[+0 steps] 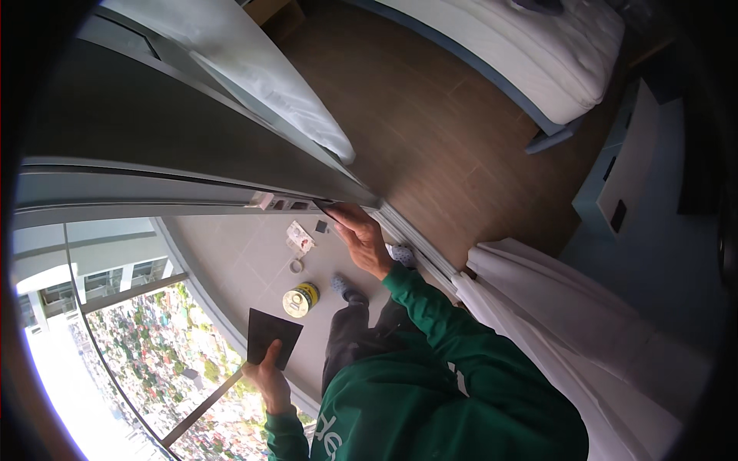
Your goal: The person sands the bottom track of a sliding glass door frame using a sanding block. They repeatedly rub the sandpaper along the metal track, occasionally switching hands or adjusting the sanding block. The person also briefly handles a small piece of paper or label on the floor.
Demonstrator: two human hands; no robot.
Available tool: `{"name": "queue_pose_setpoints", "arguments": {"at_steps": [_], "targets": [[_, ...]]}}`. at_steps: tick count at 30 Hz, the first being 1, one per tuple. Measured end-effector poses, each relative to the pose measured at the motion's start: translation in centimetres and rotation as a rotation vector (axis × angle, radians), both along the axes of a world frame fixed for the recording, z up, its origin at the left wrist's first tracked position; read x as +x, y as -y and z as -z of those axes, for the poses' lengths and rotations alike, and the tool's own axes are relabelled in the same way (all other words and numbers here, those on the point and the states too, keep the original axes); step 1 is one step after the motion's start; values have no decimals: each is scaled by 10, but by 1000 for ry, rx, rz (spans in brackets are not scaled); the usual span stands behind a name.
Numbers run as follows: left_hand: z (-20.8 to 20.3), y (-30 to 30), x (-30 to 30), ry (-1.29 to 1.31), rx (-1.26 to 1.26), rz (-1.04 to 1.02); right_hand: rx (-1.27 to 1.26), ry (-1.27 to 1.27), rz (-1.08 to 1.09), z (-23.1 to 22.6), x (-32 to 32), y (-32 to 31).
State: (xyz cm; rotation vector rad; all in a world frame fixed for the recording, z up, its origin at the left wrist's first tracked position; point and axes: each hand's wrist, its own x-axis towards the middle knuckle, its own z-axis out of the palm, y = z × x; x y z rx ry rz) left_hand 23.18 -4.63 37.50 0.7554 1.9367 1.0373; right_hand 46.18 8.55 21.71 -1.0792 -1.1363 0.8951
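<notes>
A stiff, dark square sheet (270,329), possibly sandpaper, is pinched in my left hand (267,378), thumb on top. My right hand (363,237) reaches up to the edge of the grey sliding door frame (169,201). Its fingers lie together over a small dark flat piece (326,206) pressed at that edge; the hand partly hides it. Below, on the balcony tiles, stand a yellow tin (300,300) and a roll of tape (296,266). A printed packet or paper (300,237) and a small dark square (321,227) lie farther off.
A floor track (415,240) separates balcony tiles from the brown room floor (453,146). White curtains hang at right (530,307) and behind the door (269,84). A glass railing (204,384) borders the left. My feet in patterned slippers (339,287) stand nearby. A bed (523,58) is beyond.
</notes>
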Motion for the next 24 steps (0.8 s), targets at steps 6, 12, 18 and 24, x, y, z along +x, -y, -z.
{"name": "queue_pose_setpoints", "arguments": {"at_steps": [6,12,18,24], "targets": [[-1,-6,15,2,11,12,-111,40,-175,-8,41,22],[3,-9,15,35,19,32,-179,79,-23,-35,33,40],[0,-12,22,42,32,50,-122,275,90,-37,18,22],[5,-7,16,46,26,41,-220,331,62,-54,12,12]]}}
